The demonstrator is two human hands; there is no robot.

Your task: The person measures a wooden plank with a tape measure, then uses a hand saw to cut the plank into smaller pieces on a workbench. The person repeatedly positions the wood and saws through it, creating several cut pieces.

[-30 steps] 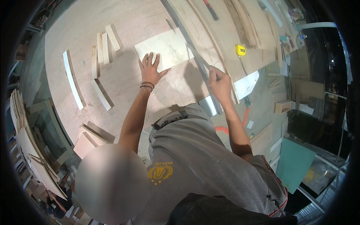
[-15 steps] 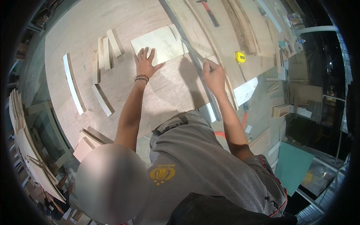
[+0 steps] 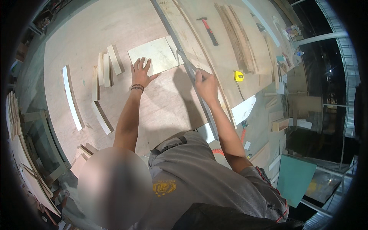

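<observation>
A pale rectangular board point(image 3: 155, 53) lies on the large wooden work surface point(image 3: 90, 36), with a narrow strip point(image 3: 174, 50) along its right edge. My left hand point(image 3: 141, 75) presses on the board's near edge, fingers spread and holding nothing. To the right, my right hand point(image 3: 207, 86) is closed round a dark, flat, tapered tool point(image 3: 187, 60). Its narrow end reaches the strip beside the board; my fist hides the rest, so its kind is unclear. A long dark straight bar point(image 3: 199, 96) runs under and past this hand.
Several short wood strips point(image 3: 107, 69) and a white-faced strip point(image 3: 72, 97) lie left. On the right are a red-handled hammer point(image 3: 208, 30), a yellow tape measure point(image 3: 238, 76) and long planks point(image 3: 237, 38). A red coiled hose point(image 3: 243, 135) hangs past the surface's near right edge.
The whole view has shifted, so everything sits lower and slightly farther left. Both hands, the board and the tool keep about the same places relative to each other.
</observation>
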